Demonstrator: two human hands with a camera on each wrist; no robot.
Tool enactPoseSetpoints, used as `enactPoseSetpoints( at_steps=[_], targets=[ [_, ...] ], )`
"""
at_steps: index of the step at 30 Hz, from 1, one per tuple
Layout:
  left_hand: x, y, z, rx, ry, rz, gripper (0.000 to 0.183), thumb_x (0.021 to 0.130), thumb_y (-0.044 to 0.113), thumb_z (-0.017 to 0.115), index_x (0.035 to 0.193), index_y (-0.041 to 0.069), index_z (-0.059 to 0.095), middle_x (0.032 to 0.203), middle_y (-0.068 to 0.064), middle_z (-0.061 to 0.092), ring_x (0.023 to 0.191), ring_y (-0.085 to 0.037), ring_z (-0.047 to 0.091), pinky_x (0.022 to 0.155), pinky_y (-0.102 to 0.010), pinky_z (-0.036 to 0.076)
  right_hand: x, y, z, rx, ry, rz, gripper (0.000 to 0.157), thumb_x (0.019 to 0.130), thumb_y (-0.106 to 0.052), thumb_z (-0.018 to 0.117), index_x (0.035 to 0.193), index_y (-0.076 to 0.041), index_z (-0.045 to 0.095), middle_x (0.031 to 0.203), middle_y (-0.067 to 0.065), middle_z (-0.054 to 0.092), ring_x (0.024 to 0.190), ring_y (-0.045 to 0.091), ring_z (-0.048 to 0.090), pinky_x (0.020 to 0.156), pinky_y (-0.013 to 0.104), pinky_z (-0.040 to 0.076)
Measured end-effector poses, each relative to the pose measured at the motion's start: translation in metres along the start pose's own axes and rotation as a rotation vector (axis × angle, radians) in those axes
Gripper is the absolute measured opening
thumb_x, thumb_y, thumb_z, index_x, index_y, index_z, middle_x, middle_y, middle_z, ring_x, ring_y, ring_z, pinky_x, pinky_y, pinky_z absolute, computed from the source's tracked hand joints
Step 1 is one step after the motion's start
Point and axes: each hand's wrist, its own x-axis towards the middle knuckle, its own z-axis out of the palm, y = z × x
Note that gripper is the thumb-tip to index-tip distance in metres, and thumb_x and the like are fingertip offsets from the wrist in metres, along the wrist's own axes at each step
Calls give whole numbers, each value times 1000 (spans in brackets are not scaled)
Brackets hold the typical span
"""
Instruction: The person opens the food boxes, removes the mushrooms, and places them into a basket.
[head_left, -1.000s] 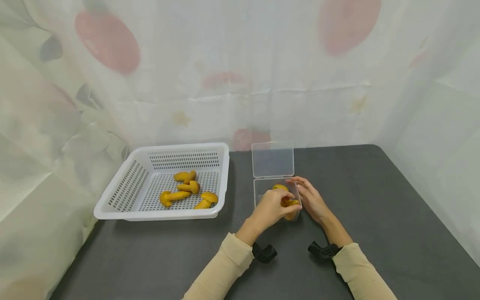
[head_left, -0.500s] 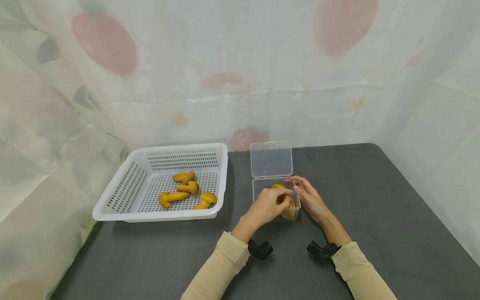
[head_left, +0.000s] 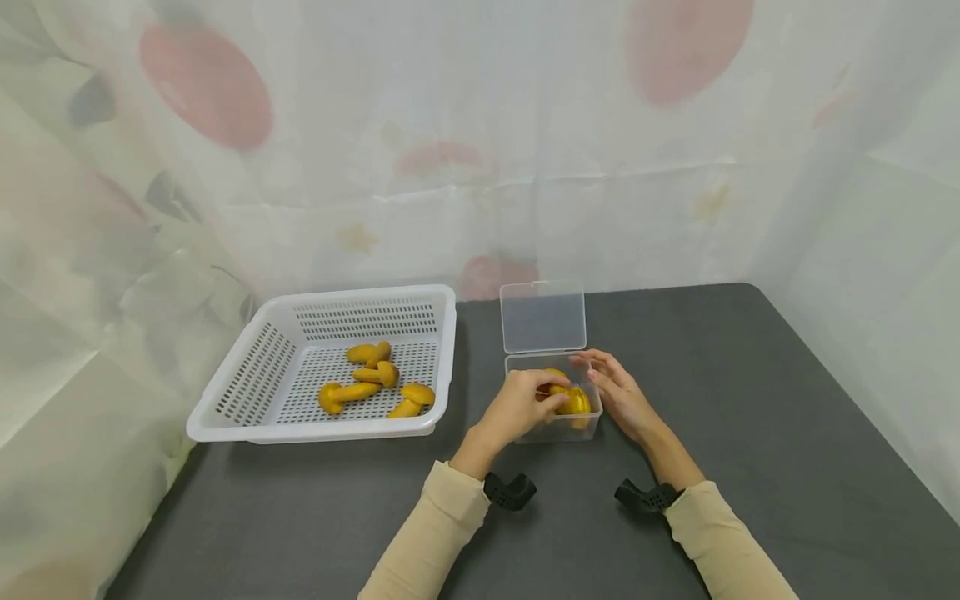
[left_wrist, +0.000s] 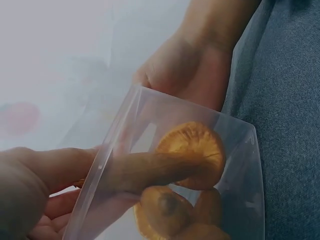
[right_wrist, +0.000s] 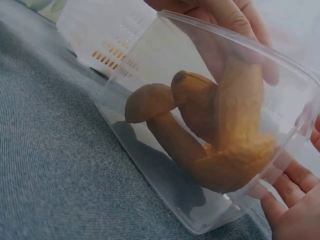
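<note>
My left hand (head_left: 521, 402) pinches the stem of a yellow-brown mushroom (head_left: 576, 402) inside a small clear plastic box (head_left: 536, 433). In the left wrist view that mushroom's stem (left_wrist: 145, 170) points toward the thumb, its round cap away from it. Seen from the right wrist, the held stem (right_wrist: 242, 95) stands with the cap down, among other mushrooms (right_wrist: 150, 102) lying in the box. My right hand (head_left: 626, 404) rests at the box's right side and back corner, fingers (right_wrist: 295, 182) extended along the outer wall. The box's lid (head_left: 543, 318) stands hinged back.
A white perforated basket (head_left: 322, 432) stands left of the box, with several mushrooms (head_left: 348, 396) in it. Both lie on a dark grey tabletop (head_left: 750, 417). A pale printed curtain (head_left: 600, 208) hangs behind the table.
My left hand has drawn slightly left and back within the box, and more of the mushroom's cap shows. The right hand has stayed at the box's right side.
</note>
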Motion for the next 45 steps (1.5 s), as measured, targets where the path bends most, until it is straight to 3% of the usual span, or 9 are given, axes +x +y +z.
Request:
enactPoseSetpoints(
  at_steps=[5, 8, 12, 26, 29, 34, 36, 39, 45],
  targets=[
    [-1, 2, -3, -16, 12, -2, 26, 90, 11, 65, 112, -3, 69, 110, -16, 72, 93, -25, 72, 80, -22, 61, 0, 0, -1, -16, 5, 9, 42, 105, -20, 37, 141, 2, 30, 133, -13, 51, 127, -6, 45, 119, 61, 16],
    [-4, 3, -6, -37, 28, 2, 26, 91, 11, 65, 113, -3, 68, 112, -16, 72, 95, -25, 72, 81, -24, 61, 0, 1, -1, -24, 5, 9, 42, 105, -19, 37, 141, 3, 30, 133, -14, 51, 127, -6, 45, 120, 37, 28],
    [-6, 3, -8, -57, 46, 5, 27, 91, 12, 64, 114, 0, 68, 113, -16, 71, 96, -25, 72, 82, -22, 61, 0, 2, -1, -17, 2, -3, 41, 105, -18, 36, 141, 2, 31, 133, -14, 51, 127, -5, 45, 104, 8, 37],
    [-11, 6, -18, -85, 115, 0, 27, 90, 15, 66, 113, 1, 70, 111, -15, 72, 96, -24, 73, 81, -20, 60, -1, 1, 0, -2, 2, -15, 40, 105, -17, 36, 140, 2, 31, 132, -13, 52, 125, -6, 47, 102, 7, 37],
    [-12, 6, -23, -97, 138, -3, 28, 90, 16, 67, 113, 1, 70, 111, -14, 73, 96, -23, 73, 81, -21, 60, -1, 0, 0, -21, 4, -4, 41, 106, -19, 36, 140, 2, 31, 132, -14, 51, 125, -6, 47, 110, 21, 31],
    [-16, 7, -29, -133, 170, -1, 28, 90, 16, 67, 113, 1, 69, 110, -15, 73, 95, -23, 73, 82, -21, 60, 0, 0, 0, -1, 5, 0, 37, 106, -18, 36, 139, -2, 34, 131, -14, 51, 126, -5, 46, 116, 67, 14],
    [-17, 8, -32, -139, 181, 1, 28, 90, 16, 67, 113, 1, 69, 109, -15, 73, 94, -24, 73, 81, -23, 61, 0, 0, 0, 7, 7, 1, 36, 105, -18, 36, 139, -3, 35, 132, -13, 51, 127, -3, 45, 115, 71, 9],
    [-19, 9, -36, -146, 193, 3, 28, 90, 16, 67, 113, 1, 70, 109, -15, 73, 93, -24, 73, 81, -23, 61, 0, 0, 0, -9, 15, 6, 39, 105, -19, 37, 140, -1, 33, 133, -8, 50, 129, 1, 44, 117, 62, 17],
    [-23, 10, -45, -164, 211, -8, 28, 90, 19, 68, 114, 4, 70, 110, -14, 73, 96, -23, 72, 80, -19, 60, -1, 1, 0, -21, 21, 12, 40, 105, -19, 37, 140, 0, 32, 135, -9, 52, 132, 1, 42, 110, 21, 30]
  ],
)
